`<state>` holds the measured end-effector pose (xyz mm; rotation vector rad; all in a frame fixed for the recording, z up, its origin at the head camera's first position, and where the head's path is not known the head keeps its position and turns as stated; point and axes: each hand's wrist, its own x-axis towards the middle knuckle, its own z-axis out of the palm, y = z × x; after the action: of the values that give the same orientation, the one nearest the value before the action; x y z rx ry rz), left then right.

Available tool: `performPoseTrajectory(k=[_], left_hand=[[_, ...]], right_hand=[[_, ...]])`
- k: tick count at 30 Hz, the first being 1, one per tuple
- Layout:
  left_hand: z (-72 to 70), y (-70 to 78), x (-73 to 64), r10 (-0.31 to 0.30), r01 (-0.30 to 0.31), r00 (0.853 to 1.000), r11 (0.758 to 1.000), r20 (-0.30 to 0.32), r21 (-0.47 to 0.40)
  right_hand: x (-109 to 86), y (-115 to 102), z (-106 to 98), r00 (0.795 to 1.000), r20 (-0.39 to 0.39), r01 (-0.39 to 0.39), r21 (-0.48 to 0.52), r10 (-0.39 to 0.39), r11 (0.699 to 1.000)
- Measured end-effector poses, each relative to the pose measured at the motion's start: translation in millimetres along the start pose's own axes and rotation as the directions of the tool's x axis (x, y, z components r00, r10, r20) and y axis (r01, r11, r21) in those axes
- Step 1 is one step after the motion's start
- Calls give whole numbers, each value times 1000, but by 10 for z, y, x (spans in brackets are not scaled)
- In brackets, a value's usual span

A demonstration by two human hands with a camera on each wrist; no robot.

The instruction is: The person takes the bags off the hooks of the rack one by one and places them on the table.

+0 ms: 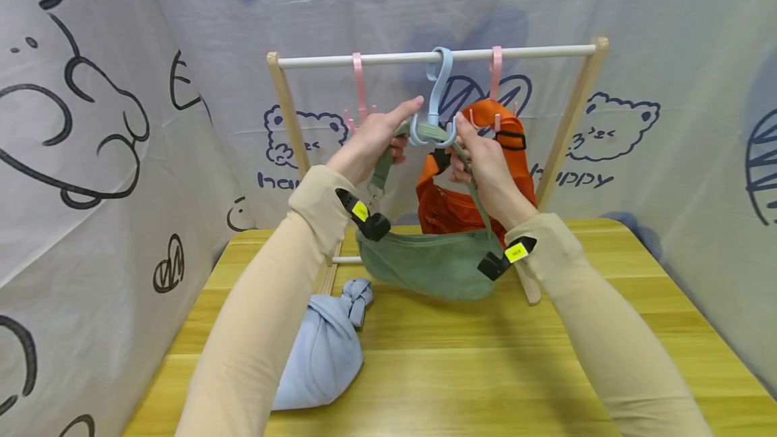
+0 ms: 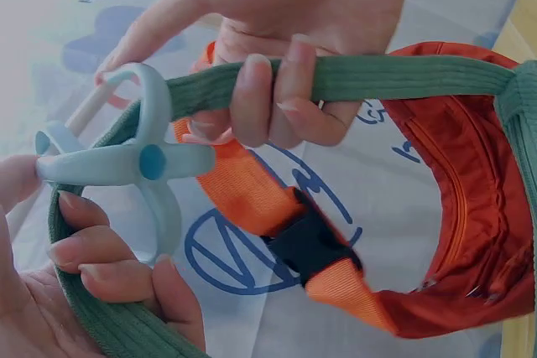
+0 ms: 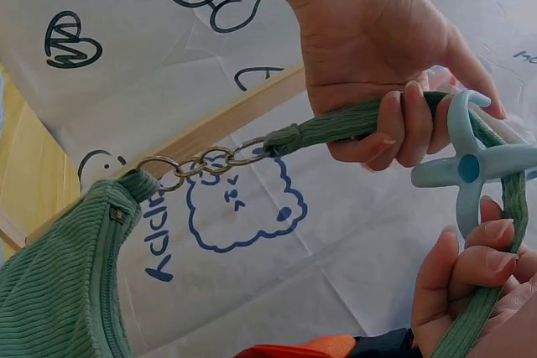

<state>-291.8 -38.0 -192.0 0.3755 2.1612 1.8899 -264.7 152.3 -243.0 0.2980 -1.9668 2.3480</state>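
Observation:
A green corduroy shoulder bag [image 1: 427,267] hangs by its strap [image 2: 403,78] below a light blue rotating hook [image 1: 440,90]. The hook is looped over a white rail, and its curved prongs point up. Over the prongs runs the strap's middle. My left hand [image 1: 371,142] curls its fingers round the strap just left of the hook, thumb extended toward it. On the other side my right hand [image 1: 487,167] grips the strap, its thumb at a prong. A metal chain [image 3: 197,165] joins one strap end to the bag, seen in the right wrist view.
Behind the green bag, an orange waist bag [image 1: 516,160] with a black buckle [image 2: 304,243] hangs from a pink hook [image 1: 496,73]. Another pink hook [image 1: 360,86] is at left on the white rail [image 1: 540,52]. A pale blue knotted bag [image 1: 324,349] lies on the wooden table [image 1: 449,383].

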Motion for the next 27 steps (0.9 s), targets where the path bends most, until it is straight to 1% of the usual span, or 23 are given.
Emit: performPoseTrajectory(k=[3,6,9,11,14,17,18,19,21,22,24,25,27], left_hand=[[-7,44,-4,-3,3,1000,999,9,41],[-23,90,-12,-23,19,999,993,26,115],[-45,135,-19,-23,14,999,984,49,177],[-56,160,-18,-2,-8,999,981,51,193],[-60,194,-29,49,-56,998,975,38,215],[-48,220,-45,108,-105,994,958,3,267],[-42,225,-51,132,-122,991,945,-12,302],[-35,227,-57,160,-141,987,927,-25,348],[-16,229,-66,227,-182,973,879,-51,440],[-5,226,-68,267,-204,962,848,-61,490],[17,214,-73,347,-242,935,774,-72,585],[26,206,-74,381,-260,922,745,-72,614],[40,187,-83,432,-286,899,703,-71,651]], right_hand=[[-1,-13,7,1000,7,19,2,-19,1000],[-2,-31,8,999,14,44,3,-44,999],[2,-53,13,998,27,58,27,-59,998],[7,-67,21,997,37,68,44,-70,997],[9,-87,47,995,38,89,53,-91,995],[10,-96,69,992,32,118,45,-119,992],[11,-97,72,991,30,127,42,-129,991],[11,-99,74,990,27,137,40,-138,990],[12,-104,76,987,21,160,30,-161,987],[14,-108,75,985,17,168,27,-169,985],[20,-119,71,983,10,185,9,-185,983],[22,-125,70,981,8,193,-4,-193,981],[31,-135,66,979,6,206,-32,-206,978]])
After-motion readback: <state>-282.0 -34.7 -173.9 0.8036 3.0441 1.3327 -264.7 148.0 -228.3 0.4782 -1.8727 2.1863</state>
